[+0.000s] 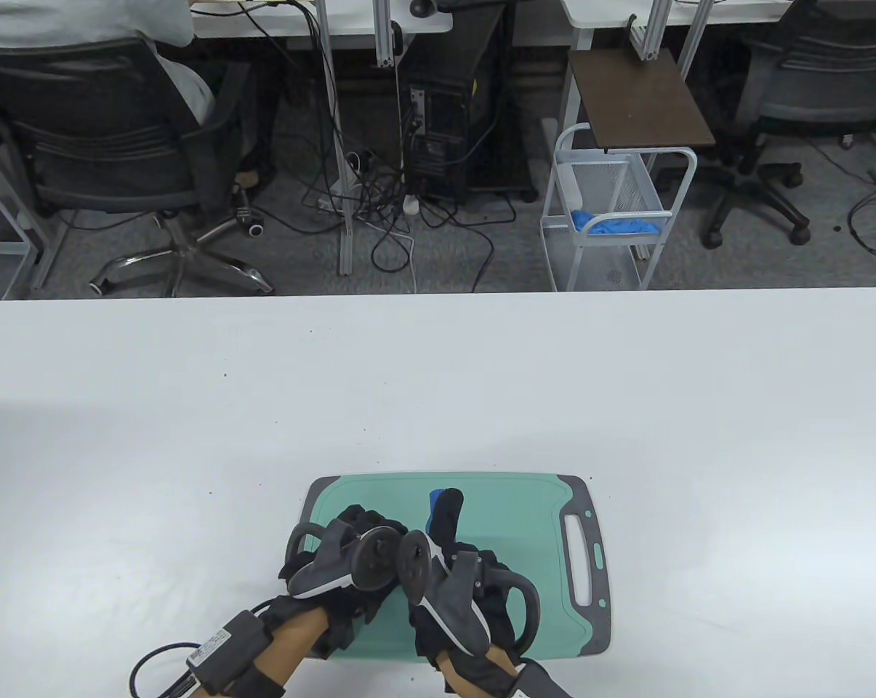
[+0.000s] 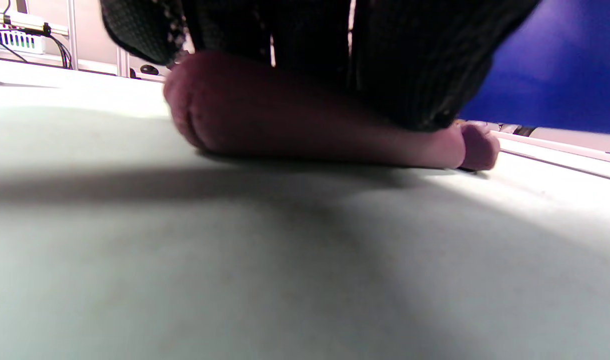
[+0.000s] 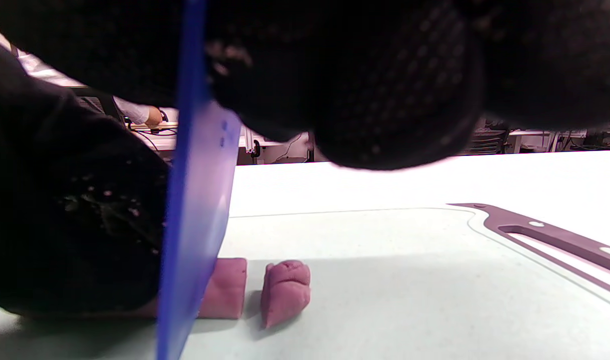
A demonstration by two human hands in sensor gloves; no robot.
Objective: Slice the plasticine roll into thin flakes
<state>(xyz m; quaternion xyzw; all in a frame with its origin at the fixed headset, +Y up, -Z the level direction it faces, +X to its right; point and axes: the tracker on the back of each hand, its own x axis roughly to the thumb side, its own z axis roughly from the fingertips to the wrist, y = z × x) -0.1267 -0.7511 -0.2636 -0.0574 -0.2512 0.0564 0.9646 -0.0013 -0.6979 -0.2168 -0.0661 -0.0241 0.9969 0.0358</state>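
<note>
A pink plasticine roll (image 2: 295, 125) lies on the green cutting board (image 1: 525, 523). My left hand (image 1: 350, 552) presses down on the roll from above. My right hand (image 1: 448, 560) grips a blue blade (image 3: 195, 210) that stands upright on the roll, close to its cut end (image 3: 227, 287). One cut piece (image 3: 285, 292) lies on the board just beside that end, apart from it. In the table view the roll is hidden under my hands, and only the blade's blue top (image 1: 435, 509) shows.
The board has a grey rim with a handle slot (image 1: 579, 556) on its right side. The white table (image 1: 438, 385) stretches around the board. Chairs, cables and a small cart stand beyond the far edge.
</note>
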